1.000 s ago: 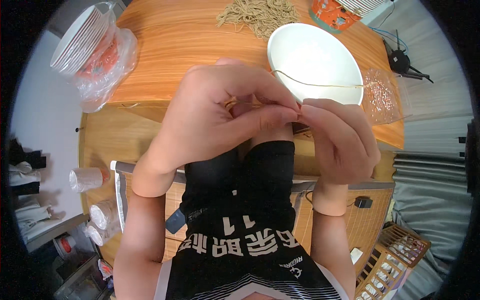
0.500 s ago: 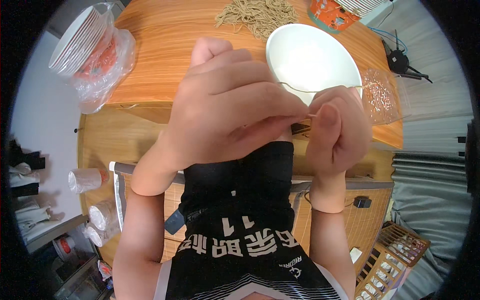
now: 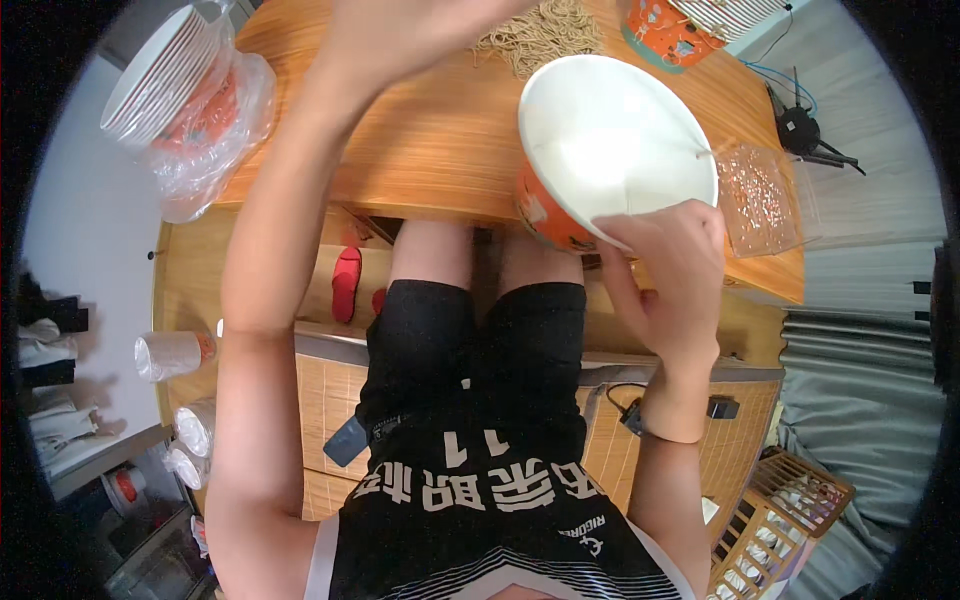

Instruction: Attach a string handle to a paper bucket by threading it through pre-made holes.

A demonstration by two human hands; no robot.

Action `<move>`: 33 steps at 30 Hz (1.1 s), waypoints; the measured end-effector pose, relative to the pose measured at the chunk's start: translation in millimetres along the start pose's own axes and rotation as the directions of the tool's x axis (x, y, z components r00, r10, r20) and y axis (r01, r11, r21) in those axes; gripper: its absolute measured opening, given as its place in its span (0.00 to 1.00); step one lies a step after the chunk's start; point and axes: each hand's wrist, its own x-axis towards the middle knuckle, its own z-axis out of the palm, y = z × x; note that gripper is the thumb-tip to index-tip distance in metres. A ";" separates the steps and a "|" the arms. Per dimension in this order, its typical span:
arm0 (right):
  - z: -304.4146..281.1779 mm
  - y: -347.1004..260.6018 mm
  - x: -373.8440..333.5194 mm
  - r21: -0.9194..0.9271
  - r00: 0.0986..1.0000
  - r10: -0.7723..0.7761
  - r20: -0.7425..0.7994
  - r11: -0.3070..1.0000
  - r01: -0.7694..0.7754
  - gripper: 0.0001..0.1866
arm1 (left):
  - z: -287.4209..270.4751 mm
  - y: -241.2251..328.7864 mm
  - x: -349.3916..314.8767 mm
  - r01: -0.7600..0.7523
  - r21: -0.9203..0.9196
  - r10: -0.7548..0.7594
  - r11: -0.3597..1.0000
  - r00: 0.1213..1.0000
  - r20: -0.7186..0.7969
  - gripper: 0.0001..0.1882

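A large paper bucket (image 3: pixel 545 205), white inside with an orange printed outside, leans at the near right edge of the table. My right hand (image 3: pixel 670 265) pinches its near rim, thumb outside and fingers over the inside. A thin cord (image 3: pixel 628 188) runs down the inner wall near those fingers, and a short bit of cord sticks out over the right rim. My left hand (image 3: pixel 410 35) is stretched out over the far part of the table, beside a loose pile of tan cords (image 3: pixel 545 40). Its visible fingers are extended; the fingertips are cut off by the upper edge.
A plastic-wrapped stack of paper buckets (image 3: pixel 165 85) stands at the left table edge, another stack (image 3: pixel 675 35) at the far right. A clear box with small beads (image 3: pixel 760 200) lies right of the bucket. A black router (image 3: pixel 798 128) with cables is beyond it. Red slippers (image 3: pixel 346 285) lie below.
My hands have parted: the left moved up and away toward the cord pile, while the right went to the bucket's near rim. The bucket has tilted, showing its orange side.
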 end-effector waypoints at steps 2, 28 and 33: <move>-17.7 4.6 -3.2 -0.045 1.000 0.013 0.023 0.999 -0.012 0.12 | 10.4 -33.2 -9.5 -0.544 0.178 0.558 0.820 0.829 -0.038 0.03; 3.2 -38.4 36.0 0.153 0.950 0.311 -0.022 0.940 -0.304 0.07 | 68.2 -30.8 -116.6 -0.333 0.056 0.322 0.941 0.835 -0.447 0.09; -5.3 -34.3 48.1 0.254 0.930 0.350 0.109 0.895 -0.366 0.15 | 66.2 -36.6 -111.1 -0.305 0.032 0.291 0.952 0.868 -0.402 0.11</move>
